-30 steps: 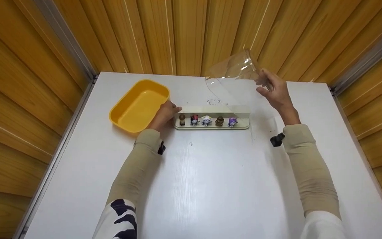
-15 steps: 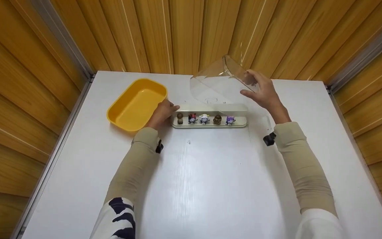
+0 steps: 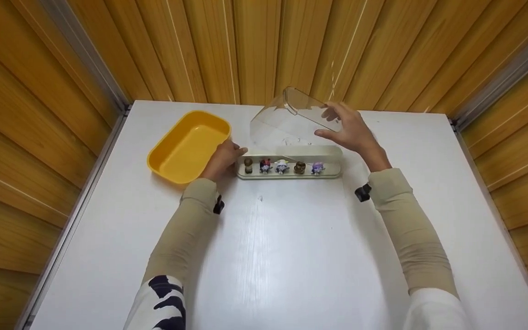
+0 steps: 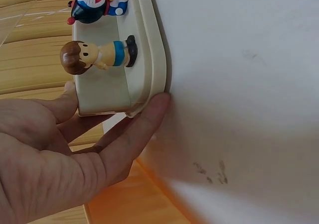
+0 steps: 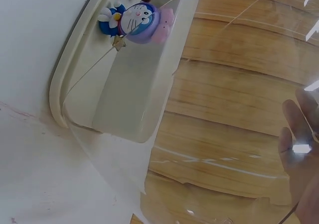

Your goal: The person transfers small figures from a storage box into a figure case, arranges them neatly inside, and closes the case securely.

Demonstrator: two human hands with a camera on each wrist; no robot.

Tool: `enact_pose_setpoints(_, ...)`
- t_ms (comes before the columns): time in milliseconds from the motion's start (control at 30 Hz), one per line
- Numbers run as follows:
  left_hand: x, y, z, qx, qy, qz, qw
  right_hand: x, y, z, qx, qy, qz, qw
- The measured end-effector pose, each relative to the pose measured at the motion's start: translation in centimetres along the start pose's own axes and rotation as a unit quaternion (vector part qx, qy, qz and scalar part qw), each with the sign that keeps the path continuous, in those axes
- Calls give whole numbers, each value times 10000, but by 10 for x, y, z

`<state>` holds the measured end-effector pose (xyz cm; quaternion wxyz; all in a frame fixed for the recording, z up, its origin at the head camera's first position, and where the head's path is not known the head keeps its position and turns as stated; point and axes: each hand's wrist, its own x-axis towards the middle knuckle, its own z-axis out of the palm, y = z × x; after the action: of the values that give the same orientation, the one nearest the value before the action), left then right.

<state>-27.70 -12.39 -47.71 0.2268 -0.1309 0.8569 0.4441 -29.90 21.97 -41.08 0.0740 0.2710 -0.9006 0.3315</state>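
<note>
A cream display stand point(image 3: 289, 178) with a low back wall lies on the table, bearing a row of several small figurines point(image 3: 282, 167). My left hand point(image 3: 222, 158) holds the stand's left end, thumb by the back wall and fingers at the end and front corner. In the left wrist view, the brown-haired figurine point(image 4: 89, 55) is closest to that hand. My right hand point(image 3: 351, 130) grips the edge of a clear plastic cover point(image 3: 287, 117), tilted over the back of the stand. Through the cover, the right wrist view shows a purple-hooded figurine point(image 5: 139, 22) near the stand's right end.
Left of the stand, a yellow plastic tub point(image 3: 161, 162) sits close beside my left hand and forearm. The white table point(image 3: 291, 256) ends at the back against wood-panelled walls point(image 3: 259, 50). Small dark marks dot the tabletop.
My right hand has moved left and a little down, carrying the clear cover further over the stand and turning it. The left hand stays at the stand's left end.
</note>
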Motion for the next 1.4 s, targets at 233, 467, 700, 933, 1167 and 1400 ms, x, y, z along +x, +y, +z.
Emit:
enact_pose_setpoints(233,-2,-2,0,-337,24,5,9994,6,-6,4,34,-117,-30,9999)
enact_pose_setpoints(467,-1,-1,-1,-463,-9,37,9989,11,-8,9,-90,-251,-89,9996)
enact_pose_setpoints(700,3,-1,0,-562,-18,-66,9984,13,-10,13,-191,-369,-49,9991)
enact_pose_setpoints(933,6,-8,-4,-994,-176,-188,9947,17,-12,21,-314,-584,93,9978)
enact_pose_setpoints(1167,-2,-15,-7,-1755,-241,-186,9840,21,-16,26,-531,-772,137,9955)
enact_pose_setpoints(1400,3,-12,-10,-1956,-446,-343,9791,20,-19,26,-531,-845,222,9948)
